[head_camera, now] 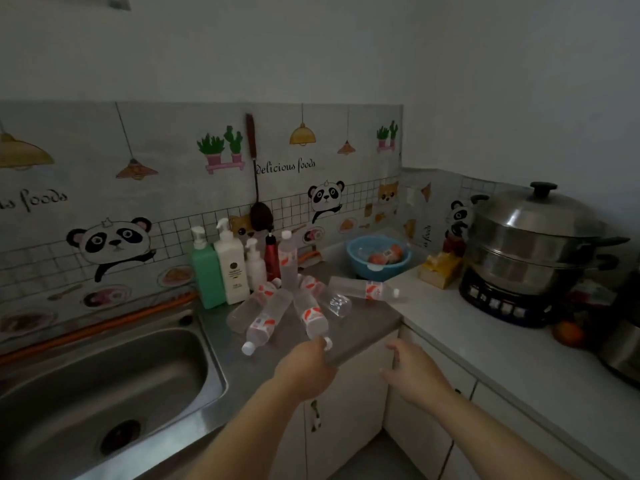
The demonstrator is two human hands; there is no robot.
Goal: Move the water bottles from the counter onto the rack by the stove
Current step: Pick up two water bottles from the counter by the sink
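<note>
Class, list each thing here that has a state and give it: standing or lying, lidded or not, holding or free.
upright bottle, standing, capped
nearest bottle, lying, capped
steamer pot, lid on
left hand, at nearest bottle's cap, hold unclear
right hand, open, holding nothing

Reaching forward with both bare forearms, closer together toward the wrists. On the left hand (308,367): back turned upward, fingers bent down out of sight, grip unreadable. On the right hand (414,374): near it, fingers loosely curled, holding nothing.
</note>
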